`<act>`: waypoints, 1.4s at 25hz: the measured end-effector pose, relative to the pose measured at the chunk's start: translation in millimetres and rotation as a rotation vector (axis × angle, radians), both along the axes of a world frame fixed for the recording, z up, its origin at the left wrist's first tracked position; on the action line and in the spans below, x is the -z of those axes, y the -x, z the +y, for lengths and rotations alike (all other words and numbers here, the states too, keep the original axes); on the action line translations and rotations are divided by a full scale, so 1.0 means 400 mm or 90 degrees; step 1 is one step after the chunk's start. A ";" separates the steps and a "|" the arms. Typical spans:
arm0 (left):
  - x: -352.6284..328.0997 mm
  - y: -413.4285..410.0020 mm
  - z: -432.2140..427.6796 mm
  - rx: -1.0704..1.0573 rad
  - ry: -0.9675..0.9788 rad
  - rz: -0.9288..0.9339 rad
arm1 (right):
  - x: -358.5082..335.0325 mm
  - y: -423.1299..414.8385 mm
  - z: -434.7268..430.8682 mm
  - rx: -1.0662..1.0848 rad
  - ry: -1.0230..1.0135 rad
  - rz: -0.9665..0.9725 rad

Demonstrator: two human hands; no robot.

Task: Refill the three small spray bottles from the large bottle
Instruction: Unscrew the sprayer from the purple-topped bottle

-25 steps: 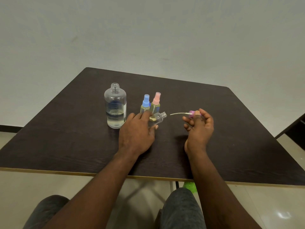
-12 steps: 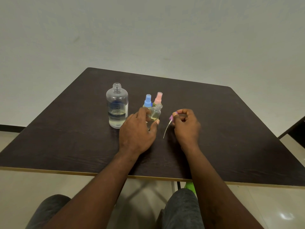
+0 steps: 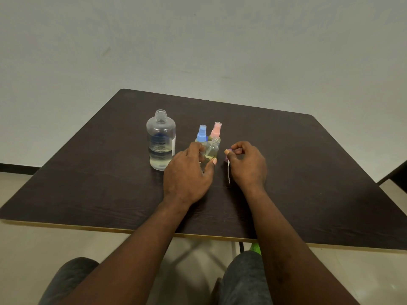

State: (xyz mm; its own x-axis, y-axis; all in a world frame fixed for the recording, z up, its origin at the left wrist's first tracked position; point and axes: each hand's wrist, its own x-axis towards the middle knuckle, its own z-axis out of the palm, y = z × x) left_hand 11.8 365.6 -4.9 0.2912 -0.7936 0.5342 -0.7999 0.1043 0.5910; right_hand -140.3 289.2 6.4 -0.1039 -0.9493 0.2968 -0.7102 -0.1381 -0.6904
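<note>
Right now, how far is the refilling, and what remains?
Done, apparently: the large bottle stands uncapped; the blue-capped bottle and pink-capped bottle stand closed. In hand: the left grip holds the open small bottle, yellowish liquid inside; the right grip pinches its purple spray head. Left: screwing that head on, perhaps after more pouring.

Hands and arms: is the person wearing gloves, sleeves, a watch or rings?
No. The left hand and right hand are bare, without gloves or visible rings. Both forearms are uncovered to the frame edge, with no watch or band at the wrists.
</note>
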 end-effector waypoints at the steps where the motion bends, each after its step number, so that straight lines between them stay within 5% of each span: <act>1: 0.001 0.000 0.000 0.002 0.001 -0.002 | 0.003 0.002 0.000 -0.003 0.007 0.014; 21: -0.002 0.001 0.000 0.010 0.002 0.002 | 0.018 0.047 0.008 -0.179 -0.038 0.036; 35: -0.003 0.002 0.003 0.030 0.027 0.043 | 0.017 0.039 0.000 -0.065 -0.016 -0.221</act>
State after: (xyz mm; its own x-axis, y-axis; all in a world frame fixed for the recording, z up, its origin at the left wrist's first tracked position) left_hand 11.0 366.9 -3.7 0.2911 -0.7845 0.5475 -0.7522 0.1659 0.6377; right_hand -156.1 289.1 -0.4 -0.0980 -0.9667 0.2365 -0.4163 -0.1761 -0.8920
